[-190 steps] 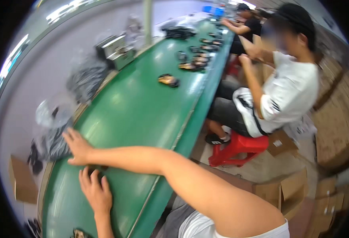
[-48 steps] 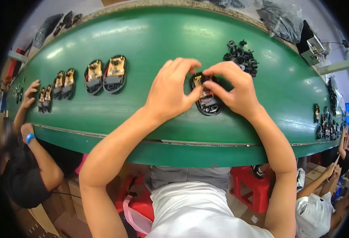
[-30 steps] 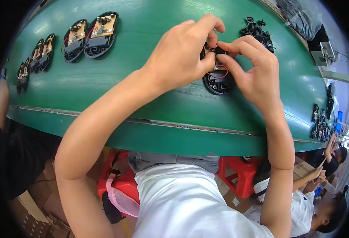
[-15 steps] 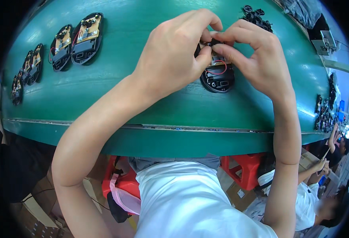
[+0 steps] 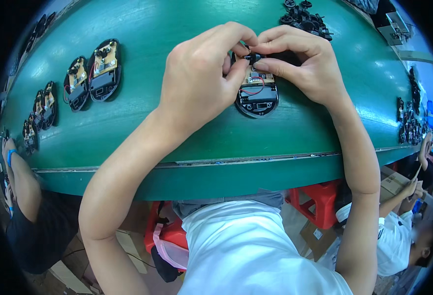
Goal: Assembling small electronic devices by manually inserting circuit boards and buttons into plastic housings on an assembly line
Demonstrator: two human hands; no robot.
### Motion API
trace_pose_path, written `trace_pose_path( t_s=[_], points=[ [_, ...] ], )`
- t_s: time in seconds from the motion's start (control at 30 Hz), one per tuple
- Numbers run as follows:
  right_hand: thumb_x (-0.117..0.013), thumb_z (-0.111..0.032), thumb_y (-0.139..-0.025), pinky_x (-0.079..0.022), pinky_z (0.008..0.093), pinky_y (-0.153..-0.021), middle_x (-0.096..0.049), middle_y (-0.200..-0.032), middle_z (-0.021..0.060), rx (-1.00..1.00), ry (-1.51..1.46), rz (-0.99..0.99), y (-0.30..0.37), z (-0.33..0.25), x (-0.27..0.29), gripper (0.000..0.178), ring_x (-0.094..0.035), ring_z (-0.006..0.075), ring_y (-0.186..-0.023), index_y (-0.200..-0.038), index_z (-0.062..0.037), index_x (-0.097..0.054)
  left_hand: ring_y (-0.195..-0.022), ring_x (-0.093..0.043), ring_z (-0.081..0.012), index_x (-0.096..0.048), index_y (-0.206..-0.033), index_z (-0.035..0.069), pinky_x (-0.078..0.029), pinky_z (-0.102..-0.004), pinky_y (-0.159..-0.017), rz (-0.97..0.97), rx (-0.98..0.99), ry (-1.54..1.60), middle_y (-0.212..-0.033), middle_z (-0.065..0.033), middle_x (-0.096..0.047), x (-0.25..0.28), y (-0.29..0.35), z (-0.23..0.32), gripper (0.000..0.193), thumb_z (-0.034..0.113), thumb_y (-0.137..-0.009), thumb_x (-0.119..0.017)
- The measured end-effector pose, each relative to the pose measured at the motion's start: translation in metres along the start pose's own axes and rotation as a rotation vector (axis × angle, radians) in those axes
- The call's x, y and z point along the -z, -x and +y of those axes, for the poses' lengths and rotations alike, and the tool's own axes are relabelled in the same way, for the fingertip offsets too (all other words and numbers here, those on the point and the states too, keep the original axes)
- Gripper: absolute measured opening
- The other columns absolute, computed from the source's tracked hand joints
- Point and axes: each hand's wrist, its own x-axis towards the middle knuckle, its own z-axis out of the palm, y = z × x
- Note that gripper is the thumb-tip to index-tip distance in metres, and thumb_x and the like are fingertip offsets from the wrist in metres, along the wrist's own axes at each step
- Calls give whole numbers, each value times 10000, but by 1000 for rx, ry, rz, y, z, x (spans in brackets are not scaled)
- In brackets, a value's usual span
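Note:
An opened computer mouse base (image 5: 258,109) lies on the green table in front of me, with a tan circuit board, a red wire and a black battery compartment. Over its far end, my left hand (image 5: 204,73) and my right hand (image 5: 302,64) meet with bent fingers. Both pinch at a small black part (image 5: 253,57) above the board. My left thumb and fingertips are at its left side, my right thumb and forefinger at its right. The fingers hide most of it, so whether it is seated cannot be seen.
More opened mouse bases stand left: a pair (image 5: 105,71), smaller groups (image 5: 45,104) beyond. Black wheel-like parts (image 5: 305,20) are heaped far right. A metal fixture (image 5: 395,28) sits at the far-right edge. Co-workers sit on both sides; a red stool (image 5: 319,201) is below the table.
The view has shifted, bringing a co-worker's arm into sight at left. Both hands stay at the mouse base's far end; the small black part between the fingertips now shows more plainly.

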Motion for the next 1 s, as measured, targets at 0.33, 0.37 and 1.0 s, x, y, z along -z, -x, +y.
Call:
trace_pose_path(
  t_s=[0.33,0.37,1.0],
  points=[
    [-816,-19,-782,-541,288,-822,-749,-956,97,-87,198,85,1,-18,-3,210,-709,185,-883,-989,-11,-783,-807,-693,-75,-698,-1068,24,-514,-211,-651,-79,124,42,-939,-50,-754,5,-3,4,250,-10,-829,-762],
    [-821,-31,-778,-539,290,-812,-750,-960,92,-128,164,66,1,-17,-2,198,-705,184,-880,-972,-12,-783,-839,-697,-75,-694,-1073,13,-515,-211,-654,-80,138,53,-960,-52,-752,4,-3,4,237,-9,-846,-759],
    [-783,-145,-831,-503,315,-622,-704,-772,120,-47,312,-18,-9,-41,17,165,-663,202,-682,-902,3,-776,-708,-687,-95,-671,-1000,-10,-529,-234,-601,0,130,220,-924,-90,-740,-9,-7,6,208,-70,-809,-726]
  ],
)
